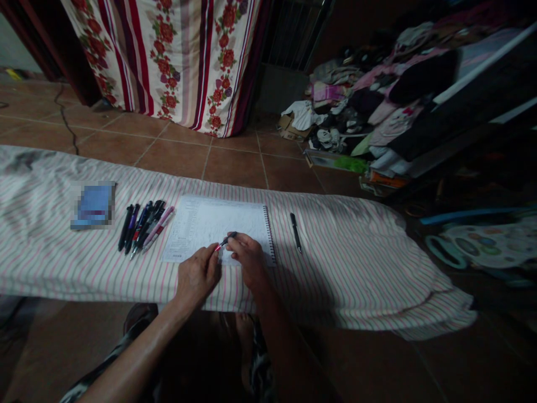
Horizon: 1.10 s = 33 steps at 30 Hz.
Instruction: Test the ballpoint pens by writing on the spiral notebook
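Both hands meet over the lower part of a spiral notebook (226, 221), holding one pen (224, 242) with a dark end and a reddish part. My left hand (200, 271) is closed on the reddish end of the pen. At the dark end, my right hand (248, 254) pinches it between thumb and fingers. The notebook lies flat, its wire binding on the right side. Left of it rests a group of several pens (140, 226), mostly dark, with a pink one at the right. A single black pen (296, 232) lies apart, right of the notebook.
Everything lies on a long narrow surface under a striped cloth (356, 268). A blurred-out blue item (94, 206) is at the left. Beyond are a floral curtain (188, 61), a tiled floor (168, 148) and a heap of clothes (352, 106). A pale patterned object (486, 240) stands at right.
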### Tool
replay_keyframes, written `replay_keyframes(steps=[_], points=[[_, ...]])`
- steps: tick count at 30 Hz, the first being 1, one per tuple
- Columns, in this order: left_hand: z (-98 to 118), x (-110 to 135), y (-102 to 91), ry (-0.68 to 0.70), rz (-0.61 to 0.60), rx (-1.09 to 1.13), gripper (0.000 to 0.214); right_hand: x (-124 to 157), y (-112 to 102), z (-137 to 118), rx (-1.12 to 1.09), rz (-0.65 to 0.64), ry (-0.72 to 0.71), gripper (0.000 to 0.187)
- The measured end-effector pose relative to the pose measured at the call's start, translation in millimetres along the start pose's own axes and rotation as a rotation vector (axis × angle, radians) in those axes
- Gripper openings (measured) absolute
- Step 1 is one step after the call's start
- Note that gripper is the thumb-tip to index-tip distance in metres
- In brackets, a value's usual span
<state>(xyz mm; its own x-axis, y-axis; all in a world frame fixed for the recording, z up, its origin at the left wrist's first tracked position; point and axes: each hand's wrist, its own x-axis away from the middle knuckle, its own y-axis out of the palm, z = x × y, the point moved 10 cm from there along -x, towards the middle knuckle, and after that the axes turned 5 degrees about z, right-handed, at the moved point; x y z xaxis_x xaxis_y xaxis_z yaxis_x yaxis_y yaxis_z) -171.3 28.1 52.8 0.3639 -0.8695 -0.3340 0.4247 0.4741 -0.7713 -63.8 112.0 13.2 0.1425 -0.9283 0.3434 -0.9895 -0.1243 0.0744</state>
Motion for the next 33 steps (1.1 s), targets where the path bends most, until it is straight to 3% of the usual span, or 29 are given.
replay_keyframes(steps=[10,18,25,33], points=[[1.2,-0.9,-0.1,0.004,-0.019,0.021,0.034,-3.4,-2.8,2.5,0.017,0.005,-0.005,0.034],[2.0,-2.8,4.3,-0.051,-0.125,-0.07,0.03,0.0,0.6,-1.3,0.015,-0.025,-0.009,0.032],[5.9,-2.1,10.3,0.019,-0.188,-0.124,0.034,-1.0,0.6,0.0,0.023,-0.02,-0.008,0.031],[1.9,-3.4,4.9,-0.05,-0.159,-0.101,0.028,0.1,1.8,-2.7,0.051,-0.019,-0.039,0.032]])
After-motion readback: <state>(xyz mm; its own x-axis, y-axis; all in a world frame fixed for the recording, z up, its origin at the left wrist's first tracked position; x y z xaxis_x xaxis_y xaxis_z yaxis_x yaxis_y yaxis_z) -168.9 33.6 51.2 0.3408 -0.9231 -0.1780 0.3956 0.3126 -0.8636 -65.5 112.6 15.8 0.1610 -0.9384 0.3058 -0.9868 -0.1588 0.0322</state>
